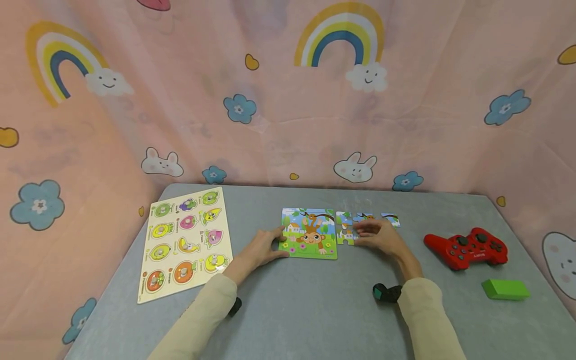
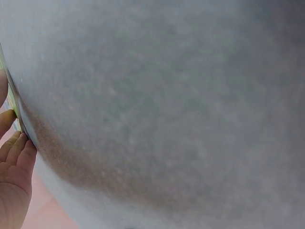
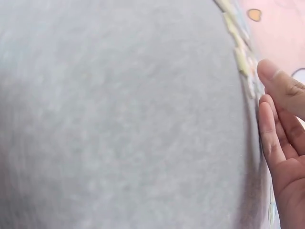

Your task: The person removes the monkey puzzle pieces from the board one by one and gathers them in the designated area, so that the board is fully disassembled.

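Head view: your table [image 1: 310,315] spans the lower half of the frame, cloth backdrop [image 1: 283,130] behind it. Fruit board [image 1: 172,237] on the table at left, angled. Monkey puzzle [image 1: 310,245] sits right of it, about mid-frame, your left hand [image 1: 258,247] at its left edge. Loose puzzle pieces [image 1: 344,218] just right of the puzzle; your right hand [image 1: 384,237] is over that group's near side, one piece [image 1: 391,219] behind it, set apart at the group's right end. Controller [image 1: 468,248] well right of your right hand; block [image 1: 506,289] in front of the controller, lower right of frame.
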`<control>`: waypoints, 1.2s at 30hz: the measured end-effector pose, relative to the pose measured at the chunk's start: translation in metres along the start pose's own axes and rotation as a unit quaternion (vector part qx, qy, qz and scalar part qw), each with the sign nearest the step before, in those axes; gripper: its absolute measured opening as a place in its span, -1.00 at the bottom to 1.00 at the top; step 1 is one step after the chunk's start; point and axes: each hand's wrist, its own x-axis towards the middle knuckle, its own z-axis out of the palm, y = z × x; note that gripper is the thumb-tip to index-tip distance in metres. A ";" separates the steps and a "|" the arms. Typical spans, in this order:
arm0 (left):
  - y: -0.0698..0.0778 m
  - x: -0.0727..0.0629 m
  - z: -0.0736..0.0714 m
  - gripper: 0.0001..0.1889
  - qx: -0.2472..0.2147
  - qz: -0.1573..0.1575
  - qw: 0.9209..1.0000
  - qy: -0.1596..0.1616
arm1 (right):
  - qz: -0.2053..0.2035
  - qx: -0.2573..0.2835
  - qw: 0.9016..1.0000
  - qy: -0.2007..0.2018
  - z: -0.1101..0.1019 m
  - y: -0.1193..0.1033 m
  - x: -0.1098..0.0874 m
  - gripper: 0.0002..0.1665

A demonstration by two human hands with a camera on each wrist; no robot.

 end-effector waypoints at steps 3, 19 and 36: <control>0.000 0.000 0.000 -0.60 -0.004 0.003 1.000 0.000 | -0.007 0.026 1.000 -0.001 -0.001 -0.002 -0.002 -0.44; 0.001 0.000 -0.001 -0.60 -0.006 0.013 1.000 0.003 | 0.007 0.106 0.994 -0.034 0.030 -0.019 0.011 -0.43; 0.001 0.000 -0.002 -0.61 -0.015 0.016 1.000 0.007 | -0.014 0.137 0.990 -0.038 0.071 -0.024 0.029 -0.48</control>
